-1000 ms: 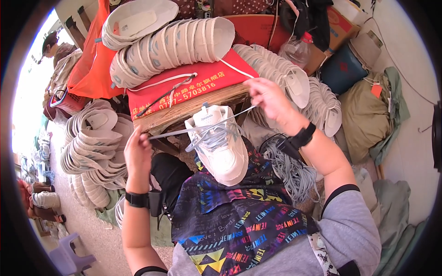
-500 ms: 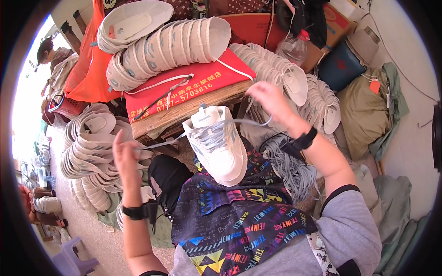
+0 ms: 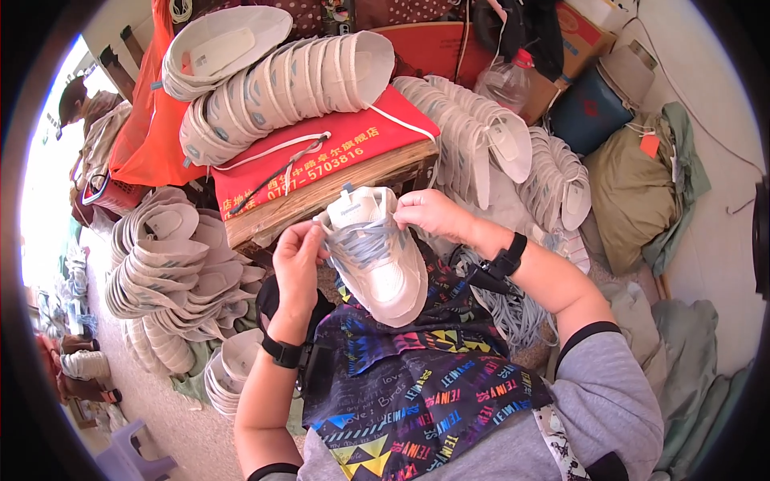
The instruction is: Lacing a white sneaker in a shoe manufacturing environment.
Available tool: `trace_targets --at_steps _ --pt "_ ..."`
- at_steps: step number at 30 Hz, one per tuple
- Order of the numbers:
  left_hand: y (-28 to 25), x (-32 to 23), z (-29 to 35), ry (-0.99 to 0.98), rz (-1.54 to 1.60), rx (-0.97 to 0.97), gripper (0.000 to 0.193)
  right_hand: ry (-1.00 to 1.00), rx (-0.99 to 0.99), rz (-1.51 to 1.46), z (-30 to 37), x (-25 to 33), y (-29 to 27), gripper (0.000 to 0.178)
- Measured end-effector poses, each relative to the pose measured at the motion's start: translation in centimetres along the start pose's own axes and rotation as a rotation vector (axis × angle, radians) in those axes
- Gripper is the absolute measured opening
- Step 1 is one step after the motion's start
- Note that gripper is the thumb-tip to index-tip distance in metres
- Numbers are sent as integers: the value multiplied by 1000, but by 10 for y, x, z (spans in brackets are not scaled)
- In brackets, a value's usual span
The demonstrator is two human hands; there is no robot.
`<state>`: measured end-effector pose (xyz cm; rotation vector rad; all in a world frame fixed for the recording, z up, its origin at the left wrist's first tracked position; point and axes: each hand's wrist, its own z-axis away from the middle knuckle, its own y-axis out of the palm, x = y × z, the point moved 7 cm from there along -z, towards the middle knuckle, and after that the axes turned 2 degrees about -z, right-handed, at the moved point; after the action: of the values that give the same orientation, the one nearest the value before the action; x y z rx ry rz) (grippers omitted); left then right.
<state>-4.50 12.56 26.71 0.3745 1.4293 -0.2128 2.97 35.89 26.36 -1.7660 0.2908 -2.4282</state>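
Note:
A white shoe upper [image 3: 391,289] with its toe toward me rests over my patterned apron, against the wooden bench edge. Grey-blue shoelace [image 3: 367,245] runs criss-cross over its tongue. My left hand [image 3: 298,260] is closed in a pinch at the upper's left eyelet edge. On the other side, my right hand [image 3: 433,215] pinches at the right eyelet edge, near the collar. Both seem to grip the lace, though the fingers hide most of what lies between them. A grey-blue pull tab stands up at the heel.
Nested shoe uppers [image 3: 273,88] lie on a red bag [image 3: 337,152] covering the wooden bench [image 3: 321,196]. More stacks [image 3: 160,264] stand at left and right. Loose grey laces [image 3: 517,321] hang beside my right forearm. A lilac stool [image 3: 132,453] is at lower left.
Both hands have come inward from wide apart to the shoe upper's edges. The lace length that stretched between them across the upper no longer shows taut.

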Motion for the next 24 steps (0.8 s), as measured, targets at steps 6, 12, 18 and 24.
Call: trace_targets --at_steps 6,12,18,24 --pt "8 12 16 -144 -64 48 15 -202 -160 365 -1 31 -5 20" --pt "-1 5 18 -85 -116 31 12 -404 -112 699 7 57 4 19" --pt "-14 9 11 -39 -245 -16 8 -597 28 1016 13 76 13 10" --pt "-5 -13 0 112 -606 -4 14 -703 76 1158 9 84 17 9"
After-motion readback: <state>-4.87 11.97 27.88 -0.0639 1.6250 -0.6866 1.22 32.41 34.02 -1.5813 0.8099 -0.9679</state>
